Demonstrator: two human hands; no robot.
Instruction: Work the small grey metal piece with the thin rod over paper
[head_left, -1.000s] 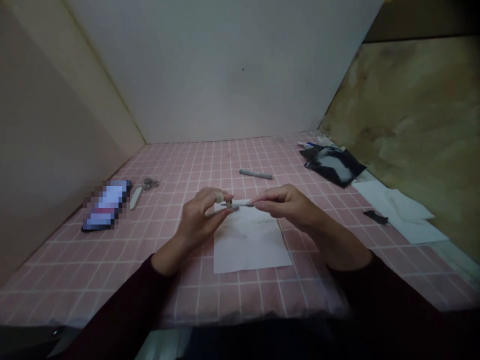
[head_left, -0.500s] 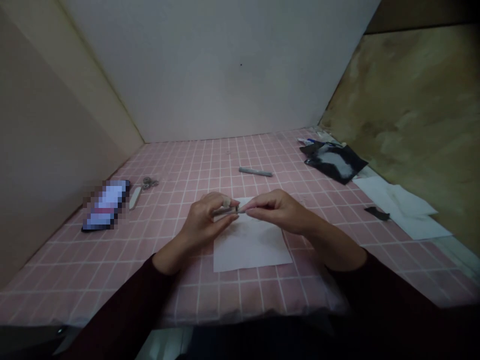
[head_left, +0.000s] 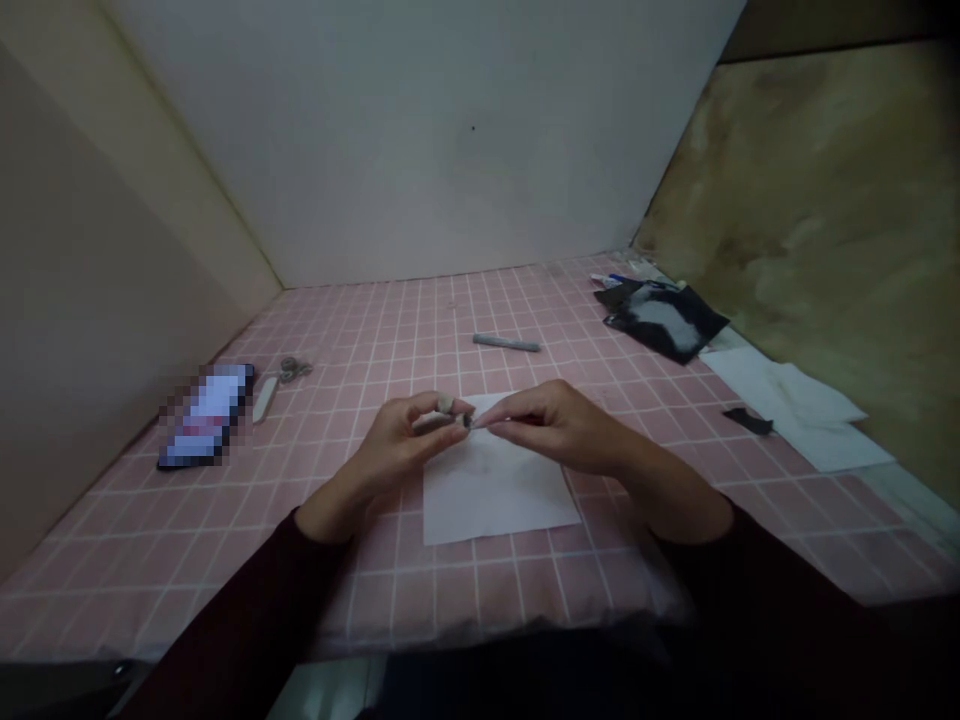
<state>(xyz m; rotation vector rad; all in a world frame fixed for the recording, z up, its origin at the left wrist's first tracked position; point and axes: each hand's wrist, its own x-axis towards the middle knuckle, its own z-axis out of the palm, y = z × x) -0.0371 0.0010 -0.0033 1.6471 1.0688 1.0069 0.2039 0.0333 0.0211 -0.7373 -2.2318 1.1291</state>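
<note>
Above a white sheet of paper (head_left: 495,500), my left hand (head_left: 409,430) pinches a small greyish piece with a dark end (head_left: 466,422) between thumb and fingers. A pale band or wrap (head_left: 445,403) shows on one of its fingers. My right hand (head_left: 555,420) meets it from the other side, thumb and index finger pressed together at the dark end. Whatever sits between those right fingertips is too small to make out. Beyond the hands a grey rod (head_left: 506,343), shaped like a pen, lies on the cloth.
A pink checked cloth (head_left: 360,340) covers the table, with walls behind and beside it. Left lie a phone (head_left: 210,415), a white flat strip (head_left: 264,399) and a small grey looped object (head_left: 292,369). Right are a black dusty sheet (head_left: 667,320), white papers (head_left: 810,410) and a black scrap (head_left: 748,421).
My left hand has tilted slightly, and less of the grey piece shows between its fingers. The right fingertips stay at its end. The whole view has shifted a little.
</note>
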